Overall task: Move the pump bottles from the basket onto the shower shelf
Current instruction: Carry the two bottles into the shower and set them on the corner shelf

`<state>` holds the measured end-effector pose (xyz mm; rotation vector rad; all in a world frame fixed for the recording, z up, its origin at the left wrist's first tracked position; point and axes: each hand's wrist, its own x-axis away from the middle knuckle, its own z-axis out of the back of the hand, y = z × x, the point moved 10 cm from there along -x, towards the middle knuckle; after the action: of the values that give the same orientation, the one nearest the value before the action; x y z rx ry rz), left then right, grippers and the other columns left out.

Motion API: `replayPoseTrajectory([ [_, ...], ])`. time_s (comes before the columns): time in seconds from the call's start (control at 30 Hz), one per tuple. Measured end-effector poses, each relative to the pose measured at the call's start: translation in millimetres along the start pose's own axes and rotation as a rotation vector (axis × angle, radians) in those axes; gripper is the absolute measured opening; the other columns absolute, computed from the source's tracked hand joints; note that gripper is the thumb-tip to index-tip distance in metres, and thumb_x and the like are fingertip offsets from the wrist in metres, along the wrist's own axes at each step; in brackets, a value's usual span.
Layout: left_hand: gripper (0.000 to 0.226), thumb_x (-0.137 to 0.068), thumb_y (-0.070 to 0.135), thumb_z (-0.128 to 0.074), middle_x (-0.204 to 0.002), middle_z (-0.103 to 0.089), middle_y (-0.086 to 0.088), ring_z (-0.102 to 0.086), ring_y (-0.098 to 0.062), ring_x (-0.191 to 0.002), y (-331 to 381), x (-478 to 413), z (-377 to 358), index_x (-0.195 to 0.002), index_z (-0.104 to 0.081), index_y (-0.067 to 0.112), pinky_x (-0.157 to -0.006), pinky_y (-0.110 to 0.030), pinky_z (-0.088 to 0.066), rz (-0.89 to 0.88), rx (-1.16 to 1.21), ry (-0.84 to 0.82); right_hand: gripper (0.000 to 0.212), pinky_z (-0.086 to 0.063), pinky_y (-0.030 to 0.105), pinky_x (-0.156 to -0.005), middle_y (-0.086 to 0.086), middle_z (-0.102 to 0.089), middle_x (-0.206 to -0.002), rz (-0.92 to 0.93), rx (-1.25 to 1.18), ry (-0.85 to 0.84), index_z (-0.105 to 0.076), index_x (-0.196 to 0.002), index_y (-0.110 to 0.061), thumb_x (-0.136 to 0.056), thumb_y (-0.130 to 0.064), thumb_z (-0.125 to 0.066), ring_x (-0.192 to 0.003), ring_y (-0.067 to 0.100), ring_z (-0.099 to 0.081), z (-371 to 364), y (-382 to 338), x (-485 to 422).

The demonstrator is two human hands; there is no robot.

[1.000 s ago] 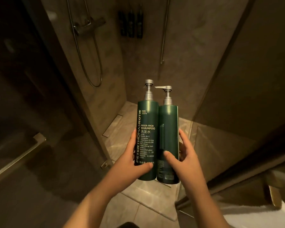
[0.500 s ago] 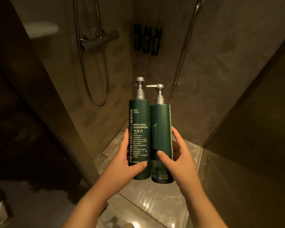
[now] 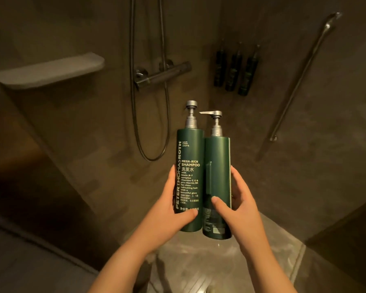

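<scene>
Since the earlier frame we have carried both bottles further into the shower — the shelf (image 3: 51, 69), then only a pale edge at upper left, now shows in full. Our left hand (image 3: 171, 212) is wrapped around the shampoo (image 3: 189, 176), thumb across its front; our right hand (image 3: 237, 210) grips the second bottle (image 3: 217, 182), label turned away. The two stand upright, touching side by side, in the air over the floor (image 3: 209, 261). We judge this the carry step. Next — swing left and up to the shelf, well apart from us, and set each bottle down level.
</scene>
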<state>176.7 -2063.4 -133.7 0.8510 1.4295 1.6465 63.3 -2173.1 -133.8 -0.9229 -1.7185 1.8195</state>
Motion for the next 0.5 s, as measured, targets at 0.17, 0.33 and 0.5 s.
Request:
replayPoseTrajectory([
  [0.17,0.102,-0.079,0.016,-0.068,-0.132,-0.044,0.036,-0.047,0.003,-0.122,16,-57,5,-0.138,0.003,0.059,-0.101,-0.030,-0.043,-0.003,0.011,0.136,0.076,-0.047,0.009,-0.086,-0.026,-0.055,-0.129,0.048,0.009,-0.168,-0.037,-0.137,-0.046,-0.081,-0.007,-0.069,-0.118,-0.002,-0.054,8,-11,-82],
  [0.33,0.101,-0.077,0.024,-0.069,-0.130,-0.043,0.040,-0.047,0.007,-0.120,28,-85,32,-0.134,0.003,0.065,-0.097,-0.024,-0.045,-0.014,0.014,0.314,0.078,-0.045,0.030,-0.099,-0.021,-0.051,-0.136,0.105,0.023,-0.339,-0.035,-0.139,-0.045,-0.080,-0.009,-0.070,-0.123,0.001,-0.050,-21,-27,-147],
  [0.5,0.104,-0.072,0.033,-0.072,-0.130,-0.045,0.038,-0.047,0.006,-0.120,39,-81,90,-0.135,0.004,0.064,-0.096,-0.021,-0.044,-0.002,0.011,0.515,0.080,-0.044,0.038,-0.103,-0.019,-0.048,-0.139,0.135,-0.026,-0.498,-0.033,-0.140,-0.044,-0.079,-0.011,-0.071,-0.126,0.002,-0.048,-84,-42,-184],
])
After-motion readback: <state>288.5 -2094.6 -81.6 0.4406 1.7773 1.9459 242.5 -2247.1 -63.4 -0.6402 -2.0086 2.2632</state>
